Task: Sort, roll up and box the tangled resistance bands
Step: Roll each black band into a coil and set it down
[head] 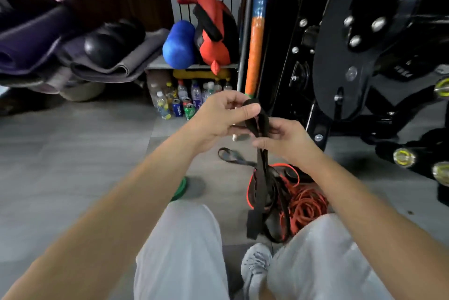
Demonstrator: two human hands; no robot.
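Pinching black band (264, 118) with hands (218, 121) (288, 140), Pepsi can (177, 108) beyond.

Black band (262, 166): flat, doubled over, top loop pinched between left hand (223, 117) and right hand (284, 139), strands hanging to floor. Below it, tangled heap: orange tubing (308, 205) in loose coils, thin red band (249, 192) looped around dark straps. Small black loop (243, 161) flat on floor beside heap. Green roll (181, 189) partly hidden, left of heap.

floor (73, 158) | orange-black band tangle (306, 205) | green disc (181, 188) | bottles (162, 105) | cans (188, 110)
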